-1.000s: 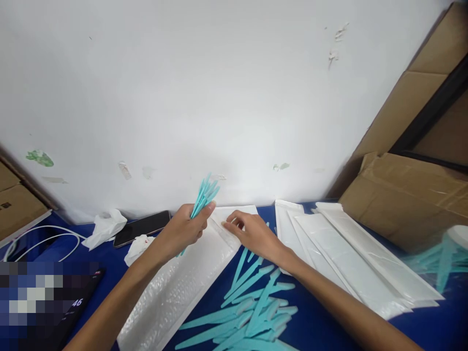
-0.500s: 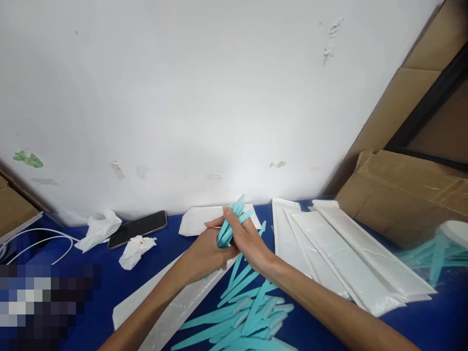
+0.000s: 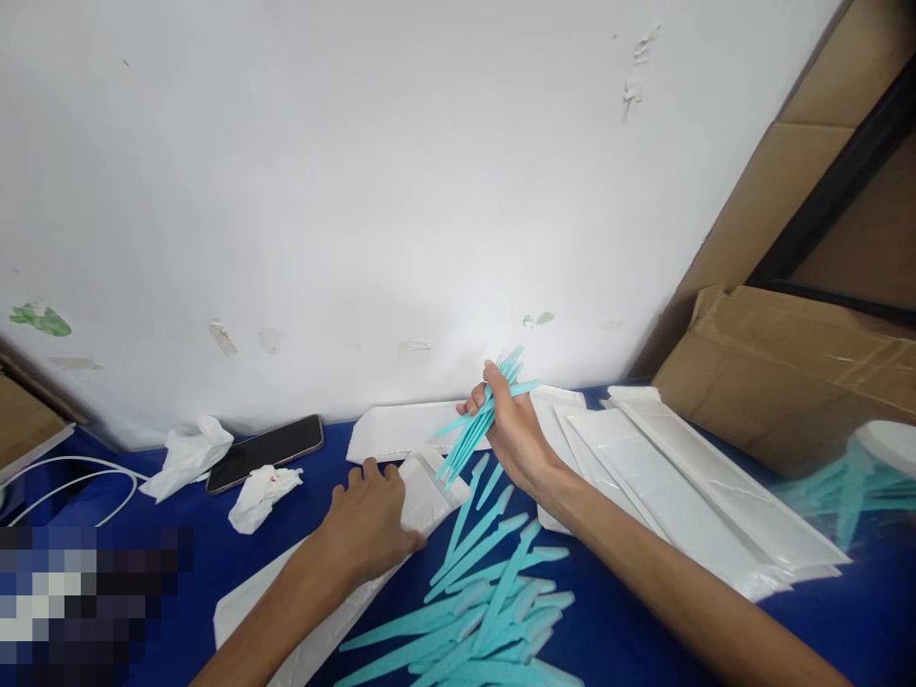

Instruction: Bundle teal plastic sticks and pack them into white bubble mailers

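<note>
My right hand (image 3: pixel 511 420) is closed round a bunch of slim turquoise sticks (image 3: pixel 476 434), raised over the back of the blue table. Below and left of it, my left hand (image 3: pixel 372 520) rests on a long white plastic sleeve (image 3: pixel 429 491), its fingers spread and nothing gripped. A loose pile of turquoise sticks (image 3: pixel 493 620) lies at the front centre, between my forearms. Behind my hands, a white packet (image 3: pixel 401 429) lies along the wall. Several flat white packets (image 3: pixel 665 487) overlap to the right of my right hand.
A dark phone (image 3: pixel 268 453) and crumpled tissues (image 3: pixel 261 498) lie at the back left, near a white cable (image 3: pixel 107 468). Cardboard (image 3: pixel 801 372) stands at the right, beside a blurred white container (image 3: pixel 891 448) with more turquoise sticks. A white wall (image 3: pixel 429 191) rises behind the table.
The hands have parted. My left hand has let go of the bunch, moved down and left onto the sleeve and opened. My right hand has moved slightly up and right with the sticks.
</note>
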Demonstrator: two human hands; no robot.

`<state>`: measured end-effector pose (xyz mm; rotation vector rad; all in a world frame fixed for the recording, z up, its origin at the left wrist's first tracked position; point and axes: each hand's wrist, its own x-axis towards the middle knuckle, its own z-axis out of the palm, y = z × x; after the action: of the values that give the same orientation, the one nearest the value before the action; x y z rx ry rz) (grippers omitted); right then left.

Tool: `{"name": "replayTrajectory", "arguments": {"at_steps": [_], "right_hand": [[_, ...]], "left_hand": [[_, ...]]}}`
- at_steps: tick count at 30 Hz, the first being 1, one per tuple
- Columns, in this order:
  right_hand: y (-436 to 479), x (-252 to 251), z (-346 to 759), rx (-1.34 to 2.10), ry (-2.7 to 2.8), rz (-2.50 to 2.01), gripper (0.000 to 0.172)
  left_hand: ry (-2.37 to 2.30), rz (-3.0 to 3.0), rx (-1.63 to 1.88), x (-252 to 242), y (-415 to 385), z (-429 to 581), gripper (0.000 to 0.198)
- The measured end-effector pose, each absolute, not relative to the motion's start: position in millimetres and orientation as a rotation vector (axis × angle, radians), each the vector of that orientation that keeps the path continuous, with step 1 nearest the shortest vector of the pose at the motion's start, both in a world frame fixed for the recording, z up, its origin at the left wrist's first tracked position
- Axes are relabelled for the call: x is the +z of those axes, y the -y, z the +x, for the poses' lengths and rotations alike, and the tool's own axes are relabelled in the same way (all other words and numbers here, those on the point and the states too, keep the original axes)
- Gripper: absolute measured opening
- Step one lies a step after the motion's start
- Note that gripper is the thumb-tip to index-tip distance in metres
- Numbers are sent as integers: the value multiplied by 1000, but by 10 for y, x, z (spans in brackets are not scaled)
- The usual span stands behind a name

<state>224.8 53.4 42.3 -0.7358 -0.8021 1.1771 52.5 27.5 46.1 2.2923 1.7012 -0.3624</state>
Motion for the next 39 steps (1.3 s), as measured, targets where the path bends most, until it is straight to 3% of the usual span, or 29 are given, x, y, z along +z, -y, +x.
{"name": "replayTrajectory", "arguments": {"at_steps": [6,15,23,27,30,34,39], "right_hand": [[-628,403,2306,1117,702,-788,37],[-468,757,2435,874,725,-706,33],[-193,1081,2417,919,963,-734,43],[-224,1003,2419,999,1028,-828,49],[-243,919,2380,936,1084,-915,44],[-209,897,2332,976,1171,-940,43],[-174,988,2385,988,1118,-943,48]], "left_hand": [[-1653,2350,-243,604,-329,394,45],[-1124,2201,388,939,-312,291,42],[-1102,2113,492,1044,-208,371,42],[-1087,2067,471,1130,-157,410,52],[-1071,2057,487,1119,-117,421,58],[-1068,2139,507,996,-92,462,79],[-1047,2244,581,933,-85,537,59]]}}
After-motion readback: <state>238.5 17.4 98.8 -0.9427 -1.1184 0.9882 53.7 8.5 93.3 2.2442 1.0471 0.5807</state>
